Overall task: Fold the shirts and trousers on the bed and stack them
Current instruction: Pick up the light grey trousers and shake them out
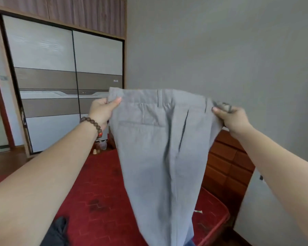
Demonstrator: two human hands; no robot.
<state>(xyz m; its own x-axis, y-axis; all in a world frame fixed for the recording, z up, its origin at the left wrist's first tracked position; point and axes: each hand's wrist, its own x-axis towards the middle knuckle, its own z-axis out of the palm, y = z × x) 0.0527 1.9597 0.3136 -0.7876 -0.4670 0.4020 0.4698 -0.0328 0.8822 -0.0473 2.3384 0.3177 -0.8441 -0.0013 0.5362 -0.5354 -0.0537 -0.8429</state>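
Observation:
A pair of light grey trousers [158,148] hangs in the air in front of me, waistband up, back pocket facing me, legs dropping toward the red bed [100,192]. My left hand [103,110], with a bead bracelet on its wrist, pinches the left end of the waistband. My right hand [233,118] grips the right end of the waistband. The trouser legs run out of view at the bottom edge. A dark garment [59,231] lies on the bed at the lower left, partly hidden by my left arm.
A wooden headboard [228,167] stands at the right side of the bed against the grey wall. A sliding-door wardrobe [64,82] fills the left background. Small objects, one a plastic bag [103,144], sit on the floor beyond the bed.

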